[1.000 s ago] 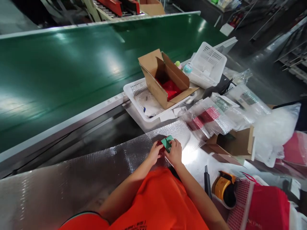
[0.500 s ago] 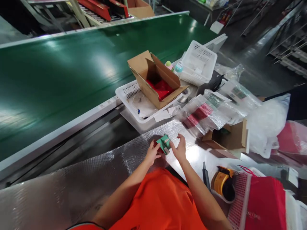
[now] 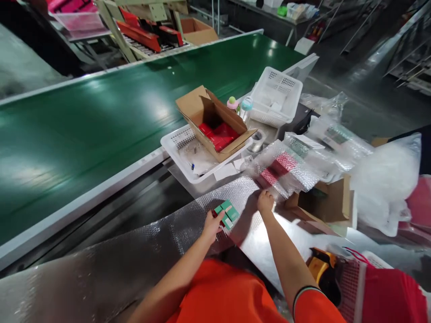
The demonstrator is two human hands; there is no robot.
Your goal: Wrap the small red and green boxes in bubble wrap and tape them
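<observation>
Small green boxes (image 3: 233,216), with red showing at one side and a pale label on top, are in my left hand (image 3: 212,225). The thumb lies over them, and they are just above a long sheet of bubble wrap (image 3: 188,220). My right hand (image 3: 266,202) is apart from the boxes, its fingers curled down and closed at the far right edge of the bubble wrap; the fingertips are mostly hidden. Right beyond that hand lies a bubble-wrapped pack (image 3: 283,166) with red inside.
A white basket (image 3: 168,141) carries an open carton (image 3: 247,136) with red boxes. Beyond runs a green conveyor belt (image 3: 117,116). To the right are another open carton (image 3: 343,199), a yellow-and-black tape dispenser (image 3: 319,269) and a red bag (image 3: 390,296). Another white basket (image 3: 294,96) stands behind.
My right hand has left the green boxes, moved away to the right and closed at the bubble wrap's edge. My left hand keeps the boxes. The camera view has shifted slightly.
</observation>
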